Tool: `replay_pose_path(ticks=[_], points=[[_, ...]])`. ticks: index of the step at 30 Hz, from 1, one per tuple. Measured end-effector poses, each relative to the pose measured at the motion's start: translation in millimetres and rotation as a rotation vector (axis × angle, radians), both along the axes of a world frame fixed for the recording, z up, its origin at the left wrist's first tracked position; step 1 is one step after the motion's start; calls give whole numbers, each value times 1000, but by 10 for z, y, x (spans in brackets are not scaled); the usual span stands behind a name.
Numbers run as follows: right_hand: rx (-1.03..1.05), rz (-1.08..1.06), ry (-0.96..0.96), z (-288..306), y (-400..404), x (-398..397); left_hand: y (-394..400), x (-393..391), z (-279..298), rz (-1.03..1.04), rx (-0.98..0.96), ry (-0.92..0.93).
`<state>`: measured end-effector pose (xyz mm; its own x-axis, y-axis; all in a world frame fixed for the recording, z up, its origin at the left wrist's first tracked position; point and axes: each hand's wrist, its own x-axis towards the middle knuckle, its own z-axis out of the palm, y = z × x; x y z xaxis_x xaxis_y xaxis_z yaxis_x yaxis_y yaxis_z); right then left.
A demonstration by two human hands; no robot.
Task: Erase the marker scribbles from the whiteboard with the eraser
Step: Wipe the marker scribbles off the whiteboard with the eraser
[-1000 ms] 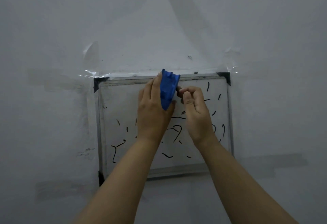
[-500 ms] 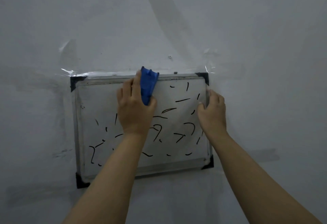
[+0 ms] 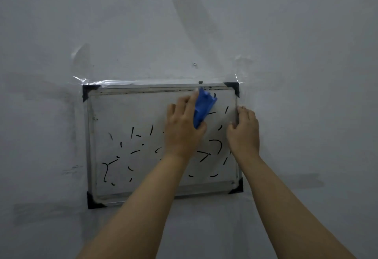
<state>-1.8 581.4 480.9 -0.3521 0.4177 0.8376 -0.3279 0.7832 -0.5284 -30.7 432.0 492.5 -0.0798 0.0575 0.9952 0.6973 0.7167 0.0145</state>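
Note:
A small whiteboard [image 3: 126, 113] with a metal frame and black corner caps is taped to a pale wall. Black marker scribbles [image 3: 106, 169] cover its lower half and right side; the upper left area is bare. My left hand [image 3: 182, 130] grips a blue eraser [image 3: 203, 108] and presses it against the board's upper right part. My right hand [image 3: 244, 130] grips the board's right frame edge, fingers curled around it. My left forearm hides part of the board's lower middle.
Clear tape [image 3: 81, 80] runs along the board's top edge and in a strip [image 3: 184, 3] up the wall. A small screw [image 3: 195, 64] sits in the wall above the board. Grey patches [image 3: 296, 181] mark the wall beside it.
My right hand left the eraser and took hold of the board's right edge. My left hand slid the eraser right along the top, and marks near the upper middle are gone.

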Motion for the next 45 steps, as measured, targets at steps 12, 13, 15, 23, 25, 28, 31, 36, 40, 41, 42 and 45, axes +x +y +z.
replay_pose_path(ticks=[12,13,15,23,25,28,31,36,40,41,42,45], points=[[25,19,118,-105,173,-61,280,3,7,23,-190,75],[30,25,118,-110,174,-63,275,0,29,31,-195,82],[36,38,120,-119,187,-63,239,-5,137,36,-67,63],[22,79,151,-156,204,-77,350,-20,139,20,-285,106],[13,80,159,-161,228,-76,308,-30,219,14,-179,84],[-14,90,170,-178,247,-77,329,-2,280,13,-46,59],[-67,131,191,-205,253,-72,423,-5,170,-5,-263,88],[-89,151,172,-251,284,-45,382,34,199,-6,-262,66],[-66,113,168,-274,241,-57,310,5,264,-22,7,17],[-65,103,165,-282,227,-65,333,-3,175,-27,-66,19],[-70,99,164,-290,218,-70,365,-5,55,-34,-166,21],[-90,101,165,-336,222,-70,365,-8,-208,-30,-317,51]])
